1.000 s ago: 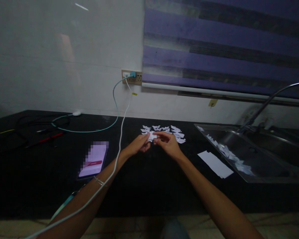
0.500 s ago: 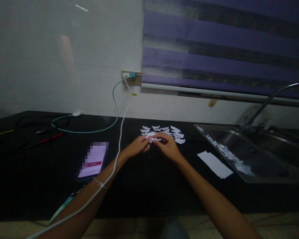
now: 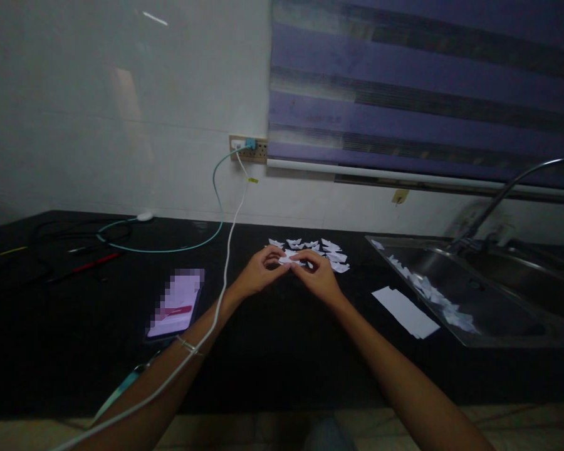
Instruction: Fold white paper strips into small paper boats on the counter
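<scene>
Between my two hands is a small folded white paper (image 3: 290, 256), pinched from both sides over the dark counter. My left hand (image 3: 262, 272) grips its left end with thumb and fingers. On the other end, my right hand (image 3: 316, 274) closes with its thumb and forefinger, the thumbs almost meeting at the near edge. Just beyond the hands stand several small folded paper boats (image 3: 330, 245) in rows, some partly hidden by my fingers. The exact shape of the held paper is partly covered by my fingers.
White paper sheets (image 3: 405, 312) lie right of my arm, beside a metal sink (image 3: 507, 313) with more folded papers (image 3: 430, 289) along its edge. A phone (image 3: 176, 304) lies at left. A white cable (image 3: 225, 275) crosses my left forearm from the wall socket (image 3: 248, 149).
My left fingers have shifted from under the paper to its left side, spreading in an arch. The right hand has barely moved and still pinches the paper.
</scene>
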A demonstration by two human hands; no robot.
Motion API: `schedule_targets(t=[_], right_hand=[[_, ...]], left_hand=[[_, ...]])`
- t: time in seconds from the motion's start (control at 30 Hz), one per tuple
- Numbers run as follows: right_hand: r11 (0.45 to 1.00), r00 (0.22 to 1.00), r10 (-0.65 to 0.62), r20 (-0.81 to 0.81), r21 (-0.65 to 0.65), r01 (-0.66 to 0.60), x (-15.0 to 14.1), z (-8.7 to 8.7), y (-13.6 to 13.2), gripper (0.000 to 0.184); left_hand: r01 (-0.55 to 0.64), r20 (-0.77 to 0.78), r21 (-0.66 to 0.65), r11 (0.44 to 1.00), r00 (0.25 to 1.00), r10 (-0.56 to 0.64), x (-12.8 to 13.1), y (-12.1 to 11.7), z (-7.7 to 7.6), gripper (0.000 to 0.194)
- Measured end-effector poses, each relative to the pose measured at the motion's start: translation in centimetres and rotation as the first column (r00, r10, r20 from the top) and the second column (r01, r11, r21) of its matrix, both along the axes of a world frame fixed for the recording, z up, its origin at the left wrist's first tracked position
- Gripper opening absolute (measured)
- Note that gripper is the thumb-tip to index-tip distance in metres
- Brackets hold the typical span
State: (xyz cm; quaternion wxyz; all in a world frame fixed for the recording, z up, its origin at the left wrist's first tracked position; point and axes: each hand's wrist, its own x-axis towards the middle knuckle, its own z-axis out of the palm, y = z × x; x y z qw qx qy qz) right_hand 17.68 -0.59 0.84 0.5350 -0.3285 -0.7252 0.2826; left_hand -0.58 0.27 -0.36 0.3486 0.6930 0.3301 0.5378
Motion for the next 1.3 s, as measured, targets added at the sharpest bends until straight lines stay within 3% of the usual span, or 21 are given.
schedule_targets(t=[0.2, 0.33, 0.57, 0.7, 0.83, 0.93, 1.03, 1.17, 1.3], right_hand=[[0.999, 0.999, 0.034, -0.014, -0.004, -0.034, 0.4, 0.1, 0.6, 0.014], [0.987, 0.995, 0.102, -0.015, -0.124, -0.103, 0.6, 0.2, 0.8, 0.017], [0.934, 0.981, 0.032, -0.194, -0.344, -0.098, 0.1, 0.1, 0.6, 0.034], [0.912, 0.987, 0.059, -0.151, -0.394, -0.115, 0.2, -0.3, 0.9, 0.032], [0.938, 0.996, 0.087, 0.010, -0.337, -0.079, 0.5, -0.7, 1.4, 0.027], [0.982, 0.996, 0.008, 0.092, -0.188, 0.009, 0.6, -0.7, 1.3, 0.025], [0.989, 0.992, -0.079, 0.102, -0.113, 0.090, 0.5, -0.3, 0.7, 0.025], [0.962, 0.997, -0.056, 0.053, -0.265, 0.068, 0.0, -0.2, 0.0, 0.034], [0.932, 0.992, 0.007, -0.123, -0.359, -0.051, -0.3, -0.4, 0.1, 0.041]], left_hand=[[-0.080, -0.106, 0.008, 0.997, 0.991, 0.080, -0.5, -0.4, 0.5, 0.023], [-0.137, -0.180, 0.001, 0.991, 0.974, 0.134, -0.5, -0.4, 0.6, 0.026], [-0.060, -0.108, 0.025, 0.998, 0.992, 0.063, 0.0, -0.3, 0.3, 0.031], [-0.042, -0.108, 0.000, 0.999, 0.993, 0.041, -0.1, -0.7, 0.6, 0.032], [-0.100, -0.123, -0.007, 0.995, 0.988, 0.098, 0.0, -1.0, 1.0, 0.025], [-0.127, -0.107, -0.031, 0.991, 0.987, 0.123, 0.2, -0.8, 1.0, 0.024], [-0.129, -0.100, -0.011, 0.992, 0.987, 0.127, 0.1, -0.3, 0.7, 0.024], [-0.138, -0.094, 0.009, 0.990, 0.986, 0.138, -0.3, 0.2, 0.4, 0.027], [-0.121, -0.066, -0.135, 0.983, 0.991, 0.113, -0.4, 0.1, 0.5, 0.037]])
